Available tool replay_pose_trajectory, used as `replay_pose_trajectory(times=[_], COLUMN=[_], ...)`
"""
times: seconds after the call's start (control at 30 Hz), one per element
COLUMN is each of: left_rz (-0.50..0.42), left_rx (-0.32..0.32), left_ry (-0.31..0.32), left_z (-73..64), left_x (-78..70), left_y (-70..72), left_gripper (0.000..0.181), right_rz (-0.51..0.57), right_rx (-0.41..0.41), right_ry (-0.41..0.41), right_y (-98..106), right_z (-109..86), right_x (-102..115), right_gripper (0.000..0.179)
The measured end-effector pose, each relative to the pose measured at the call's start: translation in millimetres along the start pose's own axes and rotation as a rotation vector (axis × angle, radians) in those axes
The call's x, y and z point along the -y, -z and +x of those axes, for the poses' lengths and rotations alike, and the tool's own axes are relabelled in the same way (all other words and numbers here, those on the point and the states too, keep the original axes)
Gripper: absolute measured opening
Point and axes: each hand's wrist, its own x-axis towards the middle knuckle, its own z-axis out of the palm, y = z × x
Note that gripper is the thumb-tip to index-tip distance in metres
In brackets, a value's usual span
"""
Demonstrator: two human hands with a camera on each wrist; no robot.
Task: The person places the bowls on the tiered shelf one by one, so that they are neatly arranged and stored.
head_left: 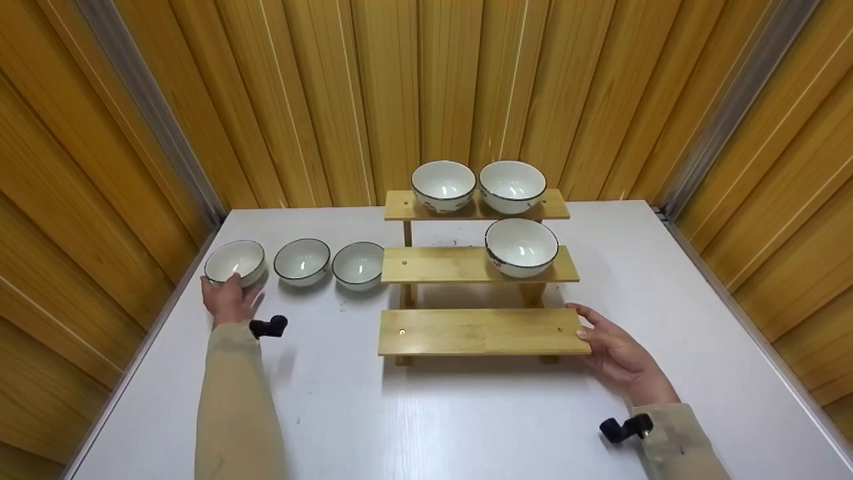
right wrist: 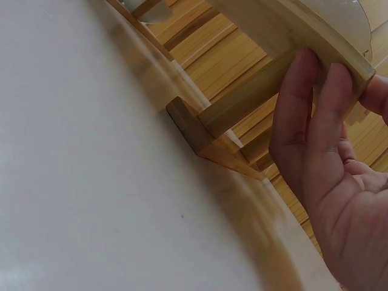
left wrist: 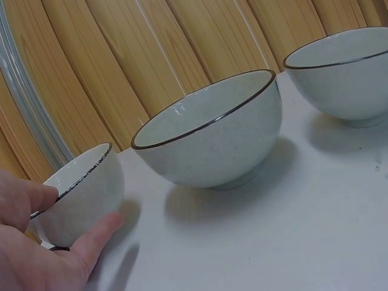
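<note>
Dark-rimmed white bowl (head_left: 233, 257), middle left, is touched at its rim by the left hand (head_left: 230, 301), digits spread, grip uncertain; the three-tier wooden stand (head_left: 483, 331) is pinched by the right hand (head_left: 618, 350), lower right. Grasping is apparently in hand; a secure hold is called for.

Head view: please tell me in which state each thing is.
Leftmost bowl: held, empty.
Middle table bowl: upright, empty.
Right table bowl: upright, empty.
Top left bowl: upright, empty.
Top right bowl: upright, empty.
Middle-shelf bowl: upright, empty.
Rack: upright, bearing three bowls.
Left hand: fingers gripping leftmost bowl.
Right hand: fingers gripping lowest shelf.
</note>
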Motion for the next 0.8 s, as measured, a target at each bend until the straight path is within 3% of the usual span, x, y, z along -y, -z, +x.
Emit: replay_pose_trajectory(times=[0.37,0.8], left_rz=[-0.040,-0.074], left_rx=[-0.023,-0.046], left_ry=[-0.024,-0.069], left_z=[-8.6,-17.0], left_x=[-2.5,4.4], left_y=[6.6,20.6], left_gripper=[0.081,0.082], right_rz=[0.020,-0.020], right_rx=[0.000,-0.004], right_ry=[-0.001,-0.006], right_y=[-0.7,-0.7], right_z=[0.6,-0.3], right_x=[0.9,0.5], right_gripper=[0.050,0.050])
